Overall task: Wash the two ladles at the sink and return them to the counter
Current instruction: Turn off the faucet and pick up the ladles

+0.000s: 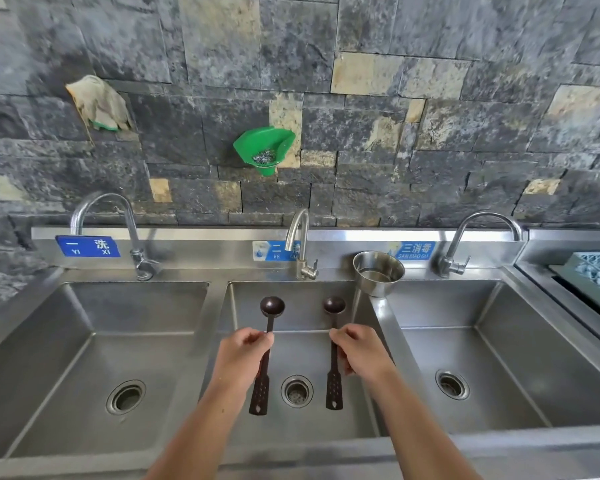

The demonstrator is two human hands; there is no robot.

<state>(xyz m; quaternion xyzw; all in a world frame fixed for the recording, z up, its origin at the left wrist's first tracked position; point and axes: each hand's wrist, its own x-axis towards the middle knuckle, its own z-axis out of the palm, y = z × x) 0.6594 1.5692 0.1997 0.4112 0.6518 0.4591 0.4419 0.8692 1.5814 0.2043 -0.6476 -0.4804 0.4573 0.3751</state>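
Two dark brown wooden ladles hang over the middle sink basin (368,403), bowls pointing away from me. My left hand (243,358) grips the handle of the left ladle (272,306) around its middle. My right hand (362,351) grips the right ladle (334,305) the same way. Both flat, perforated handle ends stick out below my hands, either side of the drain (297,391). The middle faucet (300,244) stands behind the ladle bowls; no water is visible running from it.
Left basin (66,341) and right basin (534,341) flank the middle one, each with its own faucet. A steel cup (378,273) sits on the divider at the right. On the stone wall hang a green holder (264,147) with steel wool and a cloth (99,103). A rack (596,271) stands far right.
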